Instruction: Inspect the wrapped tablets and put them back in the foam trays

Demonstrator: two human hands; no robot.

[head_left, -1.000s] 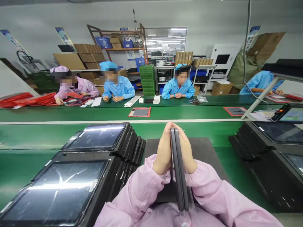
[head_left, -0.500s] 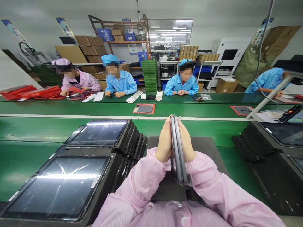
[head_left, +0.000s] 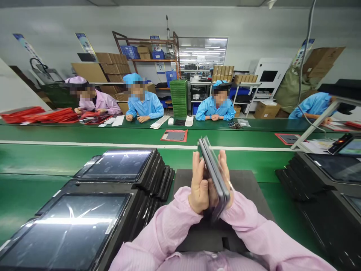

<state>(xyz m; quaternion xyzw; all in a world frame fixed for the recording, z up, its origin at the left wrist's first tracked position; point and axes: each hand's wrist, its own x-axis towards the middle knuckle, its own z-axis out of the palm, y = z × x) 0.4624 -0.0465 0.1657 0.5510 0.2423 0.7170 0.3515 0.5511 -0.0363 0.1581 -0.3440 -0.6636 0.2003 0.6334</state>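
Two thin, grey-edged slabs that look like tablets (head_left: 215, 174) stand on edge between my palms, tilted, above a black pad (head_left: 248, 188). Clear film shows along their right side. My left hand (head_left: 199, 186) lies along the left face, fingers straight and pointing up, thumb towards me. On the far side, my right hand (head_left: 223, 163) supports the other face; the slabs hide most of it, leaving fingertips and wrist visible. Whether the left palm touches fully, I cannot tell.
Stacked black trays (head_left: 135, 188) with glossy screens (head_left: 70, 226) stand at left, more black trays (head_left: 310, 203) at right. A red-edged sleeve (head_left: 174, 135) with a grey panel lies on the green bench (head_left: 146, 142). Several co-workers sit opposite; a metal stand (head_left: 314, 126) rises at right.
The slabs have tipped from nearly upright, their near end swinging right and their far end left. My left fingers have loosened from the face. The camera view has tilted up slightly.
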